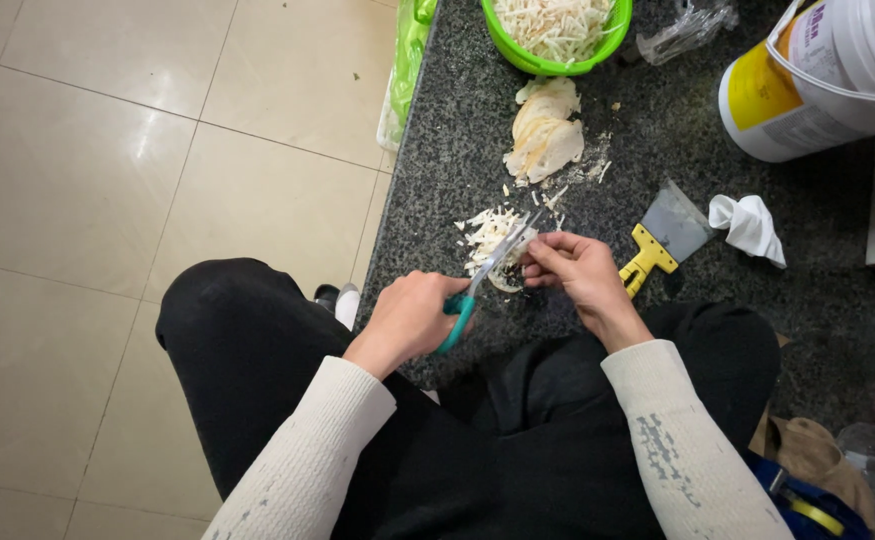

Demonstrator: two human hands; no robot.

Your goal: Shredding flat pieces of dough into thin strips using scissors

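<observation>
On the speckled dark granite counter (457, 150), the left hand (412, 318) grips one pair of teal-handled steel scissors (477, 285), its fingers curled through and around the handle loops, with the blades angled up toward the right and parted around a pale, thin slice of white vegetable (510, 275). The right hand (572, 268) pinches that slice between thumb and fingertips, the other fingers bent close together, holding it just above the counter edge, between the two hands. Just beyond the blades lies one loose heap of pale cut strips (485, 232) on the granite, with a few stray bits scattered around it. Farther up the counter sits one stack of whole pale slices (545, 135), several overlapping; the exact number cannot be told. Beyond that stands one round bright green plastic bowl (517, 55), filled with a mound of the same thin strips. To the right of the right hand lies one scraper with a yellow handle and a wide grey blade (662, 240), and beside it one crumpled white cloth (749, 226). One large white plastic bucket with a yellow label (807, 80) lies on its side at the upper right. Both forearms wear cream knitted sleeves, the right one flecked with grey marks, and the person sits in black trousers at the counter's edge above a beige tiled floor (107, 200).
</observation>
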